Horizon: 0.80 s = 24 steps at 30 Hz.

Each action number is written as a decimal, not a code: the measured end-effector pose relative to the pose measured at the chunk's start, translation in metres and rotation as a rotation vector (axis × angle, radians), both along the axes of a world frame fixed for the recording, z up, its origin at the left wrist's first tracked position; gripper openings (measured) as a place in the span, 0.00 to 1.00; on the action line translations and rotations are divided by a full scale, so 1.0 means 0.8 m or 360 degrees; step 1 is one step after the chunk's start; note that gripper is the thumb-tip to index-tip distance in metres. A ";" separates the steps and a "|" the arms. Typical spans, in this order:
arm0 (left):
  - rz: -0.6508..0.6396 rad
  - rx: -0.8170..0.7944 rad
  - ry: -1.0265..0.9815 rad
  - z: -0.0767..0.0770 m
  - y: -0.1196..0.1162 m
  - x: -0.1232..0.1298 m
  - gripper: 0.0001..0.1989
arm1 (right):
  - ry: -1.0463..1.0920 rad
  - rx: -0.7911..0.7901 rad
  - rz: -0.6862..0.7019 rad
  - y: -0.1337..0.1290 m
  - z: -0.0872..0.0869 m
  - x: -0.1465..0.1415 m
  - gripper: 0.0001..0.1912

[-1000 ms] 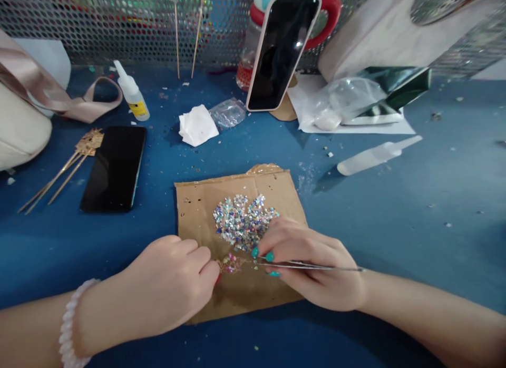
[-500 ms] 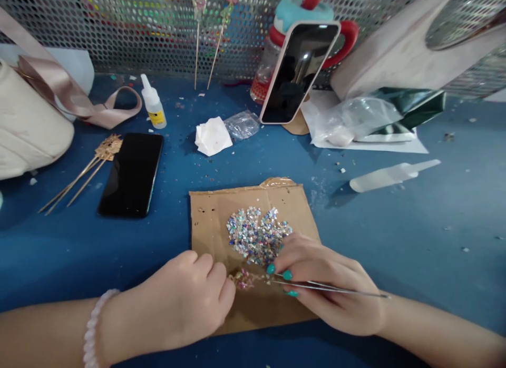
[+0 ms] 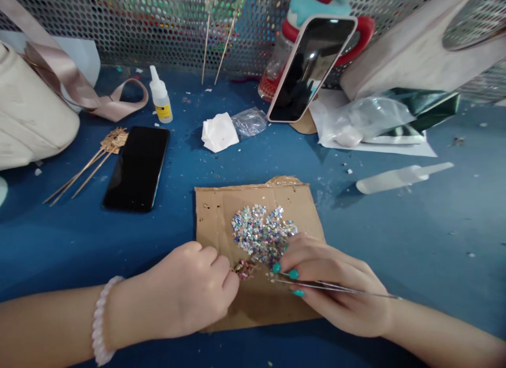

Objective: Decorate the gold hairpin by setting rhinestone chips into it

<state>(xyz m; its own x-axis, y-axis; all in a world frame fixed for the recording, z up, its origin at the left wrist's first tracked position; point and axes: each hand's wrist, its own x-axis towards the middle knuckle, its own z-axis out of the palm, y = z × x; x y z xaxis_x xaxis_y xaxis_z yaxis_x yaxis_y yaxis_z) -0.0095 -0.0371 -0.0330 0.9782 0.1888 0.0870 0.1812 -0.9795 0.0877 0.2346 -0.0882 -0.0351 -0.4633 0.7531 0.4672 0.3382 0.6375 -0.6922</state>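
Take the cardboard point(image 3: 284, 304) as a clock face, twelve at its far edge. The left hand point(image 3: 177, 291), at nine o'clock, is curled shut on a small pinkish beaded ornament point(image 3: 244, 269); its fingertips are hidden. The ornament pokes out toward three o'clock, over the cardboard, just left of its middle. The right hand point(image 3: 340, 289), at four o'clock and apart from the left one, pinches metal tweezers point(image 3: 336, 288) between teal-nailed fingers. Their tips point toward nine, near tiny pale bits point(image 3: 272, 277) beside the ornament. The pile of shiny pieces point(image 3: 261, 233) lies on the cardboard toward twelve, by the right fingers.

Farther out on the blue table point(image 3: 190, 215), the black phone point(image 3: 136, 168) lies at ten o'clock, the glue bottle point(image 3: 162, 102) stands at eleven, the propped phone point(image 3: 312, 67) leans between twelve and one, and the white tube point(image 3: 395, 179) lies at two.
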 end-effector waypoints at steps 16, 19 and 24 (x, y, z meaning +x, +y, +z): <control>-0.0043 -0.0036 -0.0053 -0.003 0.006 0.002 0.08 | -0.0044 0.0032 0.0031 -0.001 -0.003 -0.002 0.11; -0.0054 -0.0032 -0.0073 -0.004 0.007 0.002 0.08 | -0.0055 0.0031 0.0039 -0.001 -0.003 -0.001 0.10; -0.0046 -0.0068 -0.0095 -0.005 0.007 0.003 0.08 | -0.0055 0.0035 0.0033 -0.002 -0.003 -0.003 0.09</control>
